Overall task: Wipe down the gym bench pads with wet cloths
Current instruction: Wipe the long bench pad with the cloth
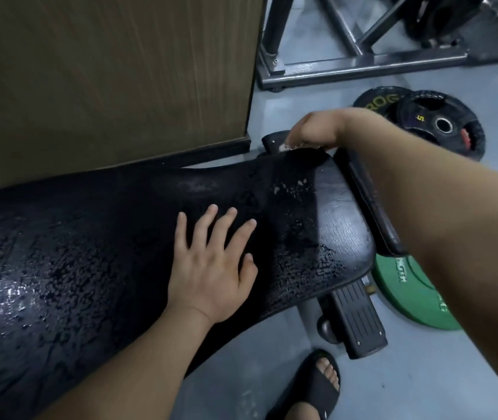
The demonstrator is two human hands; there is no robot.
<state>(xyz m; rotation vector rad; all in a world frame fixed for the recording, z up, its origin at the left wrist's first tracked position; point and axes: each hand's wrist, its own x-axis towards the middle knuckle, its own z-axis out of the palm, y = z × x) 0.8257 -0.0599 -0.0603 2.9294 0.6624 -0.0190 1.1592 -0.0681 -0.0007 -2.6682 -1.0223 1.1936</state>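
The black bench pad (90,253) runs across the view, worn, cracked and wet with shiny drops. My left hand (214,262) rests flat on its middle, fingers spread and straight. At the pad's far end my right hand (314,130) reaches over the edge, fingers curled down round a pale cloth (287,147), of which only a small bit shows under the hand. The cloth touches the pad's far rim.
A brown wooden panel (105,71) stands just behind the bench. Black weight plates (441,125) and a green plate (408,292) lie on the grey floor to the right. A grey steel rack base (362,65) is at the back. My sandalled foot (317,386) stands beside the bench foot (356,322).
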